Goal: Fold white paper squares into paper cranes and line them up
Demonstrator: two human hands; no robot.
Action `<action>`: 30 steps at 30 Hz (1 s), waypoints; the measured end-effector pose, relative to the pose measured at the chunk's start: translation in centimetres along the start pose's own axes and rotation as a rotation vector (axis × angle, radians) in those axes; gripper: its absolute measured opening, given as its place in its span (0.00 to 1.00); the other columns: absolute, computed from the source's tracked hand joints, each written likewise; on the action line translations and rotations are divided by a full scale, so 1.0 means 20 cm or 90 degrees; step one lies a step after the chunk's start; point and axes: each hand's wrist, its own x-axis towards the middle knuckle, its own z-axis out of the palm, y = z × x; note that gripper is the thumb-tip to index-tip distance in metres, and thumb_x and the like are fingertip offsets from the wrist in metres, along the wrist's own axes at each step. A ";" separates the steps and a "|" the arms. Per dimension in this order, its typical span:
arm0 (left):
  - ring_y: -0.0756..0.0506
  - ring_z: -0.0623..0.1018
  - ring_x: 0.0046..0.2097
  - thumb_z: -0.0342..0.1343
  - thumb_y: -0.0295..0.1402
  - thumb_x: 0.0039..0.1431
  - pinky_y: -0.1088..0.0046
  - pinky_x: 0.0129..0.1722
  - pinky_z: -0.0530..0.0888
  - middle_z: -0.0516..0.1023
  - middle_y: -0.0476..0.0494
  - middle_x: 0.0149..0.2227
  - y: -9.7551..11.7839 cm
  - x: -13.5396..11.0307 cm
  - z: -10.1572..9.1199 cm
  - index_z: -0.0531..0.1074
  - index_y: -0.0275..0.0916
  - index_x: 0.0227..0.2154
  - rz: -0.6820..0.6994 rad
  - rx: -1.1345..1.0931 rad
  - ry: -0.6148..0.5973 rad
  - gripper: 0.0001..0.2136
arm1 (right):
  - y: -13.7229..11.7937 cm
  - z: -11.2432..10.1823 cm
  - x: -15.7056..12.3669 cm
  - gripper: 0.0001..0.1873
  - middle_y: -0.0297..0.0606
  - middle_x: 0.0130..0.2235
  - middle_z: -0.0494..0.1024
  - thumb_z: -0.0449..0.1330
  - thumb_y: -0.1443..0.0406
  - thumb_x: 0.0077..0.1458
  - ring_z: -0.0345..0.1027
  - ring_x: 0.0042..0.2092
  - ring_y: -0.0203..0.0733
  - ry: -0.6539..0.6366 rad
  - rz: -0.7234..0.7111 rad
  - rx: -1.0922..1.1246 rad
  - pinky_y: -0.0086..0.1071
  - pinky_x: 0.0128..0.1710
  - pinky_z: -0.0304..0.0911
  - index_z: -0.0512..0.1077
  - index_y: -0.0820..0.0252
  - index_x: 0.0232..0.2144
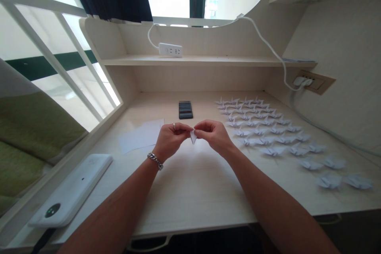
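Observation:
Above the middle of the pale wooden desk (190, 190), my left hand (171, 139) and my right hand (212, 134) meet, both pinched on a small folded piece of white paper (193, 136) held between their fingertips. The left hand wears a ring and a metal chain bracelet at the wrist. To the right, several finished white paper cranes (262, 127) lie in rows on the desk. A few flat white paper sheets (139, 137) rest just left of my left hand.
A dark phone (185, 110) lies at the back centre. A white flat device (71, 190) sits at the front left edge. A power strip (170, 49) rests on the shelf, with a white cable running to a wall socket (309, 81).

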 end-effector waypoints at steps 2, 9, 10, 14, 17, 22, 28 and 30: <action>0.45 0.81 0.32 0.69 0.31 0.43 0.67 0.37 0.78 0.83 0.42 0.30 0.00 0.00 0.00 0.81 0.36 0.29 -0.025 -0.038 0.008 0.08 | 0.01 0.00 -0.01 0.09 0.38 0.30 0.81 0.69 0.62 0.43 0.75 0.33 0.42 0.006 -0.065 -0.058 0.36 0.37 0.71 0.78 0.60 0.29; 0.45 0.81 0.35 0.69 0.36 0.46 0.67 0.40 0.78 0.83 0.38 0.33 0.02 0.00 0.00 0.81 0.33 0.34 -0.076 -0.067 -0.010 0.13 | 0.01 0.01 -0.03 0.04 0.38 0.32 0.80 0.64 0.64 0.52 0.75 0.36 0.43 0.039 -0.179 -0.180 0.36 0.40 0.71 0.76 0.57 0.32; 0.45 0.81 0.34 0.69 0.36 0.46 0.67 0.39 0.78 0.84 0.38 0.33 0.02 0.00 0.00 0.81 0.33 0.33 -0.077 -0.052 -0.016 0.13 | 0.01 0.01 -0.03 0.03 0.38 0.32 0.80 0.63 0.65 0.52 0.75 0.35 0.43 0.038 -0.186 -0.190 0.36 0.40 0.71 0.76 0.57 0.32; 0.45 0.80 0.32 0.70 0.37 0.44 0.68 0.36 0.77 0.83 0.40 0.30 0.00 0.00 0.00 0.81 0.34 0.30 -0.064 -0.020 -0.010 0.12 | 0.01 0.01 -0.03 0.03 0.37 0.32 0.80 0.63 0.64 0.52 0.75 0.35 0.43 0.042 -0.199 -0.210 0.36 0.40 0.70 0.76 0.56 0.32; 0.45 0.80 0.31 0.69 0.36 0.45 0.69 0.35 0.77 0.83 0.41 0.29 0.00 0.01 0.00 0.81 0.35 0.30 -0.046 0.004 -0.013 0.11 | 0.02 0.00 -0.03 0.04 0.37 0.32 0.80 0.64 0.64 0.52 0.75 0.36 0.43 0.041 -0.190 -0.195 0.37 0.40 0.70 0.76 0.57 0.32; 0.45 0.80 0.31 0.68 0.34 0.47 0.69 0.35 0.77 0.83 0.43 0.29 -0.01 0.01 -0.01 0.81 0.38 0.29 -0.011 0.045 -0.009 0.07 | 0.03 0.01 -0.02 0.05 0.38 0.32 0.80 0.66 0.62 0.50 0.75 0.35 0.43 0.048 -0.162 -0.137 0.37 0.39 0.71 0.75 0.57 0.30; 0.45 0.80 0.31 0.65 0.33 0.50 0.70 0.34 0.76 0.83 0.44 0.29 0.00 -0.01 0.00 0.80 0.38 0.28 0.024 0.088 0.015 0.05 | 0.03 0.03 -0.01 0.11 0.37 0.30 0.79 0.70 0.61 0.44 0.75 0.33 0.42 0.069 -0.120 -0.059 0.35 0.37 0.71 0.74 0.59 0.28; 0.45 0.80 0.31 0.65 0.33 0.50 0.70 0.34 0.76 0.83 0.44 0.29 0.00 -0.01 0.01 0.80 0.38 0.29 0.024 0.093 0.016 0.04 | 0.04 0.03 -0.01 0.13 0.38 0.30 0.80 0.71 0.61 0.42 0.75 0.34 0.42 0.064 -0.084 -0.044 0.36 0.37 0.71 0.75 0.59 0.30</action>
